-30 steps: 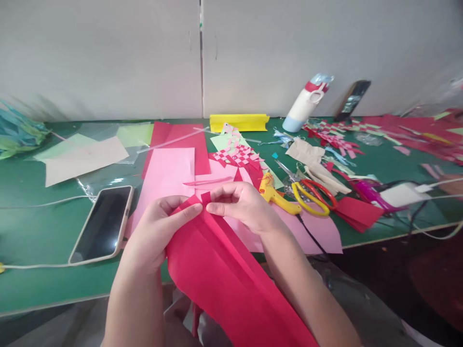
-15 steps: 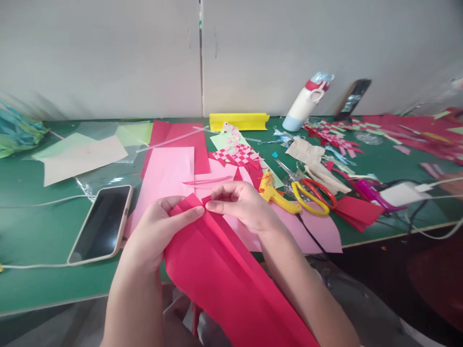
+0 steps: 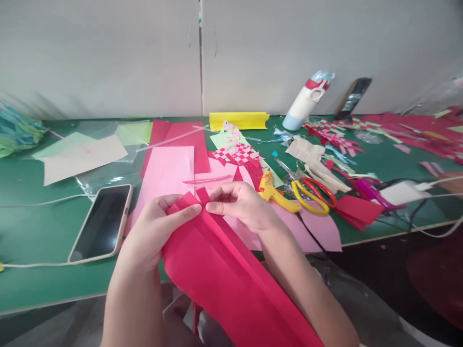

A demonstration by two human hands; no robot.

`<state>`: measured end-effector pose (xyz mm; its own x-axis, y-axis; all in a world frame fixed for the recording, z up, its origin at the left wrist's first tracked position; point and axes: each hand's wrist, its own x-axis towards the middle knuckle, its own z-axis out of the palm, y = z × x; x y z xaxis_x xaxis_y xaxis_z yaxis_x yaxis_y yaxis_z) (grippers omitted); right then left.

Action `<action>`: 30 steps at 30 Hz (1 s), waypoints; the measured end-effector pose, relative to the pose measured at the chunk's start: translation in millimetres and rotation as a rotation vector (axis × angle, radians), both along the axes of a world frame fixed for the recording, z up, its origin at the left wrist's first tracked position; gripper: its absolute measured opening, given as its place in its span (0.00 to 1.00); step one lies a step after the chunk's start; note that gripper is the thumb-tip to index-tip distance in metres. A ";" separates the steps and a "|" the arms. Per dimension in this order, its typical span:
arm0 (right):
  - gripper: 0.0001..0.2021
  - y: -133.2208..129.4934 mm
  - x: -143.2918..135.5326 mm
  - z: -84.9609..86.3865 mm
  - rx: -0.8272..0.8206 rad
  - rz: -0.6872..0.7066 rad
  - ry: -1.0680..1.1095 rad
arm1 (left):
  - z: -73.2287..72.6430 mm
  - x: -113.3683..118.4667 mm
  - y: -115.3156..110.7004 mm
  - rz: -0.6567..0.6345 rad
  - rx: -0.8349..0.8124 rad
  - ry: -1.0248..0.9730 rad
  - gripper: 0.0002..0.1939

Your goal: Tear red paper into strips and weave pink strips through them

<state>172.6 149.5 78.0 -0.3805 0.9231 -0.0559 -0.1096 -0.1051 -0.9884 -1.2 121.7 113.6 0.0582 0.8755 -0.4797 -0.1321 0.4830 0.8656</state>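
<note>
A long sheet of red paper [image 3: 231, 279] hangs between my hands and slants down to the lower right, past the table edge. My left hand [image 3: 164, 219] pinches its upper edge, thumb on top and fingers behind. Close beside it, my right hand [image 3: 238, 205] grips the narrow folded strip along the sheet's right side between thumb and fingers. A short red end of that strip [image 3: 203, 194] sticks up between the two thumbs. Under and beyond my hands lie pink paper sheets [image 3: 173, 166] and thin red slivers [image 3: 208, 180].
Right of my hands lie a yellow glue gun [image 3: 278, 195] and scissors [image 3: 311, 195]. Woven paper fish [image 3: 238, 154] rest behind. A phone [image 3: 102, 224] lies left on the green table [image 3: 32, 284]. A bottle [image 3: 307, 101] stands at the back. Another person's hand [image 3: 454, 184] shows at far right.
My hands have moved slightly apart at the thumbs. The short end of the strip now stands up more visibly between them. Everything on the table has stayed put.
</note>
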 end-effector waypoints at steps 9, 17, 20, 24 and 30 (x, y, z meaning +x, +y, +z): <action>0.10 0.8 -0.6 -2.4 0.034 0.020 0.039 | -0.3 -0.2 0.4 -0.015 -0.013 -0.004 0.16; 0.09 1.8 -0.6 -0.8 0.015 -0.095 0.086 | -3.7 -7.1 5.2 0.150 0.218 -0.016 0.22; 0.10 3.1 -0.7 -0.2 -0.016 -0.144 0.164 | -5.6 -8.2 7.8 0.267 0.272 -0.083 0.28; 0.13 4.7 -3.1 -0.4 -0.056 -0.278 0.199 | -7.2 -3.3 7.0 0.173 0.269 -0.185 0.27; 0.12 2.8 -11.3 -2.0 0.053 -0.348 0.130 | -4.5 12.8 2.1 0.091 0.201 -0.120 0.26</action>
<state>161.4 152.3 76.0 -0.0441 0.9987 0.0238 -0.2546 0.0118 -0.9670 11.7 123.8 109.1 0.0204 0.9569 -0.2896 -0.2753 0.2839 0.9185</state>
